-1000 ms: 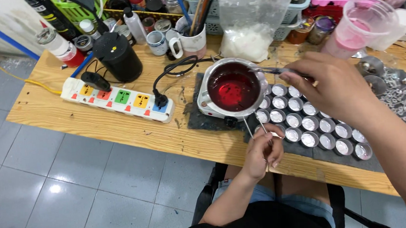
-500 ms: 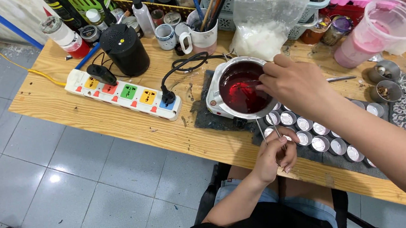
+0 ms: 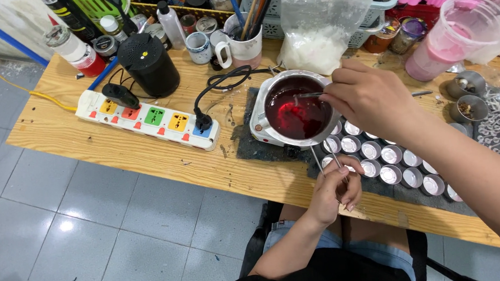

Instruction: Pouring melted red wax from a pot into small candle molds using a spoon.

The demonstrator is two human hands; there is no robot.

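A round metal pot of dark red liquid sits on a small white hot plate on the wooden bench. My right hand is over the pot's right rim, pinching a thin metal stirring tool whose tip dips into the liquid. My left hand rests at the bench's front edge, gripping metal tweezers that point up toward the pot. Several small round metal cups stand in rows on a grey mat to the right of my left hand.
A white power strip with coloured sockets lies to the left, next to a black cylinder. A bag of white flakes, a mug of tools, bottles and baskets crowd the back. A pink-filled plastic jug stands at the right.
My right hand moved left from above the cups to the pot and put the stirring tool into the red liquid. My left hand has stayed put with the tweezers.
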